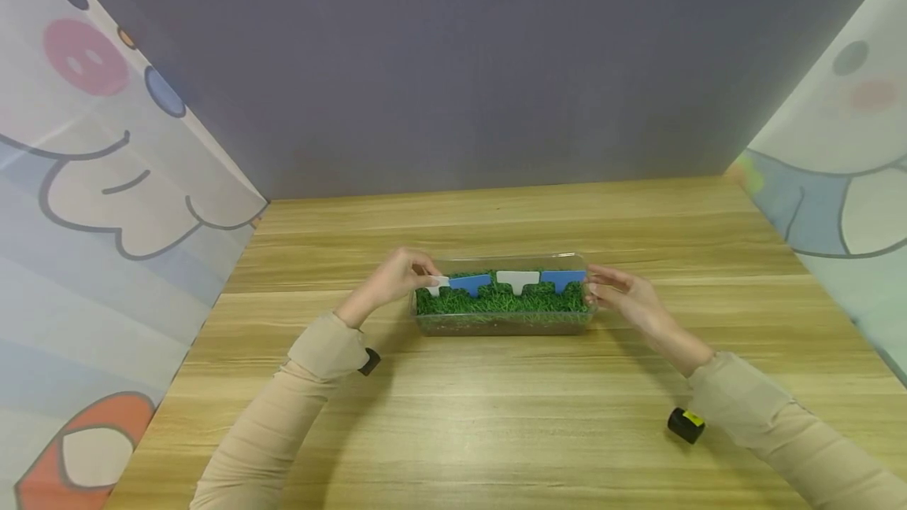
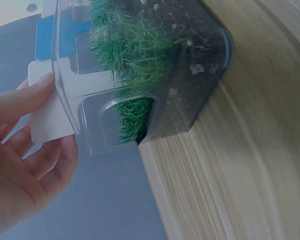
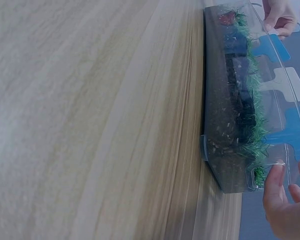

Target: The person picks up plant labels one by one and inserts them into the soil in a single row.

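Note:
A clear plastic box (image 1: 503,323) of soil and green grass (image 1: 496,301) stands on the wooden table (image 1: 496,423). Several T-shaped labels stand in the grass: a white one (image 1: 438,284) at the left end, then blue (image 1: 469,284), white (image 1: 517,279) and blue (image 1: 563,279). My left hand (image 1: 428,278) pinches the leftmost white label (image 2: 45,125) between thumb and fingers, just outside the box wall (image 2: 70,75). At the opposite end my right hand (image 1: 594,286) holds the box; its thumb (image 3: 275,187) and a finger pinch the rim (image 3: 285,145).
A grey panel closes off the back of the table, and cartoon-printed panels (image 1: 106,203) stand on both sides. Small black wrist cameras (image 1: 686,425) sit at my sleeves. Bare wood lies in front of the box.

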Demonstrator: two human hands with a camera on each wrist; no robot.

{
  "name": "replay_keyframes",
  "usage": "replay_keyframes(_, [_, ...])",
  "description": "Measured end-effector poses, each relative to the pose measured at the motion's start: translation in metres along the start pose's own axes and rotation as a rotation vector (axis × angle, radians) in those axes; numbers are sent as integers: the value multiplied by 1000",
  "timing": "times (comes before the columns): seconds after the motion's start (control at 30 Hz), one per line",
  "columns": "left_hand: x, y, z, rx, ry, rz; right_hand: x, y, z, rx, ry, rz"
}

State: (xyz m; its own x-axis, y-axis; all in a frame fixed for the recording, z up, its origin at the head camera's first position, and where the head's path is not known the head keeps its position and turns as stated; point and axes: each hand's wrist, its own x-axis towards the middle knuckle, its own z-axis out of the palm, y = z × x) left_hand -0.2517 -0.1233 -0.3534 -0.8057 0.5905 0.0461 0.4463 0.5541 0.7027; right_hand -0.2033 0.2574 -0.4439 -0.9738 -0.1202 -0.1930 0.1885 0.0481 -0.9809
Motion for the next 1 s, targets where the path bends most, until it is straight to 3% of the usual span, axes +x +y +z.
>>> replay_keyframes(0.5, [0, -4, 2, -5, 11, -9, -7, -12, 3, -21, -46, -55])
replay_keyframes(0.8, [-1, -7, 2, -33, 5, -9, -3, -4, 2, -22, -8, -11])
replay_keyframes(1.0, [-2, -8, 1, -27, 6, -4, -4, -7, 2, -20, -27, -20])
